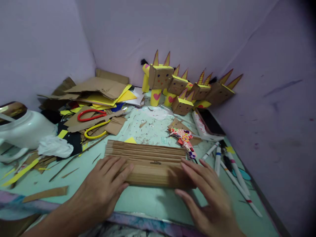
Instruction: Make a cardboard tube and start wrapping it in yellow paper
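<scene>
A creased piece of brown cardboard (153, 169), ridged along its length and curved at the near side, lies across the table before me. My left hand (106, 184) holds its left end, fingers over the top and thumb at the near edge. At the right end is my right hand (207, 194), its fingertips on or just over the cardboard and its thumb spread apart from the fingers. Beyond that end lies a patterned hot glue gun (184, 140). A small yellow scrap (130, 140) shows behind the cardboard.
Scissors (95, 123) with red and yellow handles rest on cardboard scraps, left. Behind are stacked cardboard sheets (98, 87). Several horned cardboard-and-paper figures (160, 79) stand at the back. Markers (238, 177) and a phone (211, 121) lie right; a white mug (27, 126) stands left.
</scene>
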### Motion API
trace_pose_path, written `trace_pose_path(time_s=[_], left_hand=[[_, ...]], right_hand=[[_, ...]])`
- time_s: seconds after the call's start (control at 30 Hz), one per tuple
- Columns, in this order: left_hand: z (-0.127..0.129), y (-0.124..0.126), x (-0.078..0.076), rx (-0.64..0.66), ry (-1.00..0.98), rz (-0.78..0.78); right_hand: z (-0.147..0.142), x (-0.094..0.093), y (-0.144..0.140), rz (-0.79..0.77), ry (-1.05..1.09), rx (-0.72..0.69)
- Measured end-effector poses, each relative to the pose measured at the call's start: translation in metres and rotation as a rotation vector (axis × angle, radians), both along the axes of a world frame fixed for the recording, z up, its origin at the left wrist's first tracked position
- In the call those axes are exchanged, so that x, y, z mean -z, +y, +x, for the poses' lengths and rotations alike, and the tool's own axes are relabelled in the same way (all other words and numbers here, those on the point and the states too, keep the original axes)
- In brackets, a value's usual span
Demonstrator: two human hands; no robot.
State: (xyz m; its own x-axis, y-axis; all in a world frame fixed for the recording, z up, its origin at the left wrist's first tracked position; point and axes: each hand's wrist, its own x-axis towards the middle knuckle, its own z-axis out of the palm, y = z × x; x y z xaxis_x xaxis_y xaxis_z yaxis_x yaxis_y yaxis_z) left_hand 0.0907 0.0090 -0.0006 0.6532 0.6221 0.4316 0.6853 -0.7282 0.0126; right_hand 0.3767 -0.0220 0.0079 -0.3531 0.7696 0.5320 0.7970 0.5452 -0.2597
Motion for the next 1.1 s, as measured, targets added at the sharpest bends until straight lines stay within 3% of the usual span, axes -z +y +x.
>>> trace_pose_path(time_s=[0.1,0.2,0.27,0.37,0.43,0.5,0.6,0.7,0.8,0.93,1.03,1.1], left_hand=[[-0.01,-0.01,0.005,-0.12,-0.127,-0.024],[-0.031,-0.008,0.006,-0.344,-0.288,-0.145],[-0.047,0.002,0.005,-0.521,-0.346,-0.23],[-0.061,0.03,0.001,-0.686,-0.326,-0.314],[-0.061,0.051,-0.003,-0.602,-0.281,-0.363],[-0.054,0.068,-0.009,-0.422,-0.233,-0.375],[-0.035,0.079,-0.019,-0.242,-0.189,-0.283],[-0.014,0.07,-0.023,-0.138,-0.073,-0.234],[0.009,0.054,-0.019,-0.05,0.106,-0.261],[0.041,0.049,-0.016,-0.004,0.253,-0.375],[0.055,0.053,-0.02,-0.019,0.234,-0.428],[0.055,0.053,-0.023,-0.028,0.154,-0.366]], right_hand=[[0.019,-0.001,-0.004,0.019,0.188,0.302],[0.042,0.0,0.016,-0.238,0.399,0.653],[0.054,0.0,0.039,-0.467,0.454,0.676],[0.054,-0.004,0.074,-0.646,0.202,0.59],[0.043,-0.009,0.091,-0.667,0.05,0.604],[0.03,-0.016,0.099,-0.662,-0.115,0.681],[0.018,-0.024,0.092,-0.596,-0.202,0.783],[0.023,-0.022,0.063,-0.569,0.143,0.784],[0.032,-0.009,0.027,-0.755,0.492,0.635],[0.035,0.013,-0.003,-0.898,0.742,0.437],[0.027,0.025,-0.011,-0.823,0.862,0.449],[0.019,0.032,-0.014,-0.738,0.98,0.458]])
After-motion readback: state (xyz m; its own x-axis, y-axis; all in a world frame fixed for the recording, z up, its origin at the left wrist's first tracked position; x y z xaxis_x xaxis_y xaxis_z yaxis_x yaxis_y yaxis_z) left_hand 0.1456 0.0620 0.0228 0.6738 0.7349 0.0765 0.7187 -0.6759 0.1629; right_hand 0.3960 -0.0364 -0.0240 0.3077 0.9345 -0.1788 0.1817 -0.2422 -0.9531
